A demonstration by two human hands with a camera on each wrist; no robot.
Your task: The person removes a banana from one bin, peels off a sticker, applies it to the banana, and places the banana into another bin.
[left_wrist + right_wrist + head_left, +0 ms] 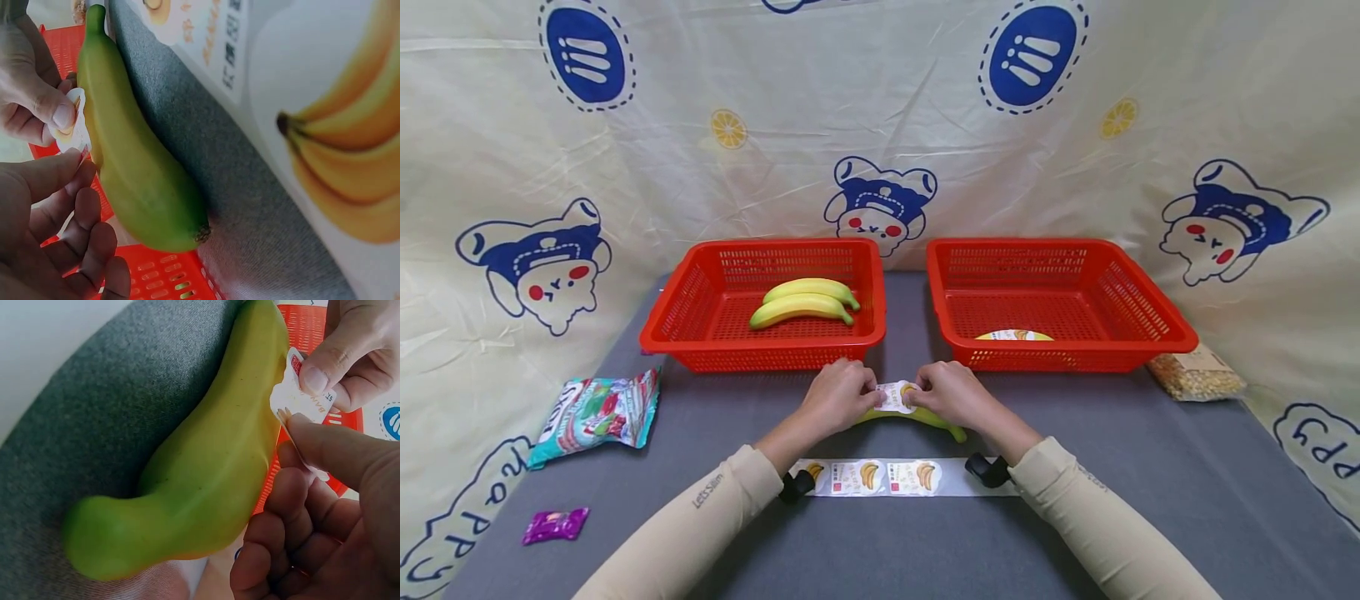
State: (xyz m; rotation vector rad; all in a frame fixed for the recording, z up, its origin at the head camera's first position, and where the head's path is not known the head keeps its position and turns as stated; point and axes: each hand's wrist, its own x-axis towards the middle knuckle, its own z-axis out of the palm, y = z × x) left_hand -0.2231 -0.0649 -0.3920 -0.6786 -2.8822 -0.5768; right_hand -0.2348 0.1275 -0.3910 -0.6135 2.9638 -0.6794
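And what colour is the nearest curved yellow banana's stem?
The stem is green, clearest in right wrist view.

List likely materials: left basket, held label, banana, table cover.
Left basket: probably moulded plastic, glossy red; regular slots.
Held label: paper or thin film; printed, bending.
Banana: real peel or moulded replica, can't tell; smooth, slight sheen.
Table cover: apparently woven cloth, matte grey; fine grain up close.

Beige sleeves, bare hands.
Left cuff: black wrist camera just beside it, dark "Let's Slim" lettering elbow-side; right sleeve, opposite it, also lettered, unreadable.
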